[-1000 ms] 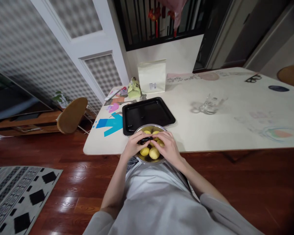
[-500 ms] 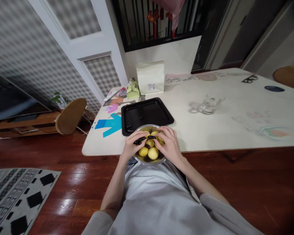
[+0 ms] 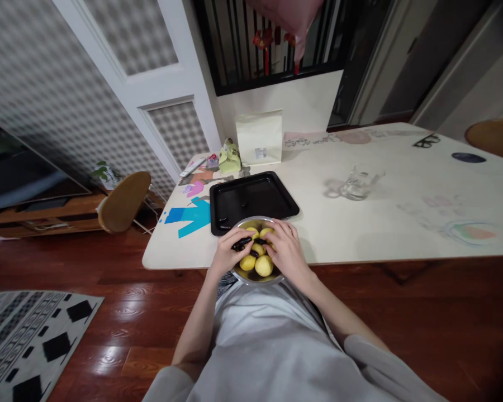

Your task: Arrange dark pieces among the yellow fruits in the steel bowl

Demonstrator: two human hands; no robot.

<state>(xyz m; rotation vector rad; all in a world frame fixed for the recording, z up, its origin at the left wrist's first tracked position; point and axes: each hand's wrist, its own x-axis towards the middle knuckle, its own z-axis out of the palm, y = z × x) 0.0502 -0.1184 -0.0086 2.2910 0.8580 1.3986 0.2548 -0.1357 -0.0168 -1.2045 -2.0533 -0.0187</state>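
A round metal bowl [image 3: 257,282] sits against my body at the table's front edge, with several round yellow potatoes [image 3: 264,266] inside, or some similar produce. Over the bowl, my left hand [image 3: 226,251] pinches a glossy black elongated object [image 3: 241,243]; its exact kind does not show. Opposite it, the fingers of my right hand [image 3: 288,245] close on a narrow black piece [image 3: 260,242]. Another dark part hangs between the hands, and I cannot tell whether all these parts are joined. Both hands partly cover the bowl's rim and the potatoes.
Just beyond the bowl lies a black baking tray [image 3: 251,198] on the white table [image 3: 331,229]. Behind it stand a pale paper bag [image 3: 260,137] and a green packet [image 3: 229,156]. A glass cup [image 3: 356,184] is to the right, glasses [image 3: 426,140] farther off.
The view has shifted slightly, so everything sits a little lower. My fingers and the black pieces between them have moved slightly over the bowl; both hands keep their hold.
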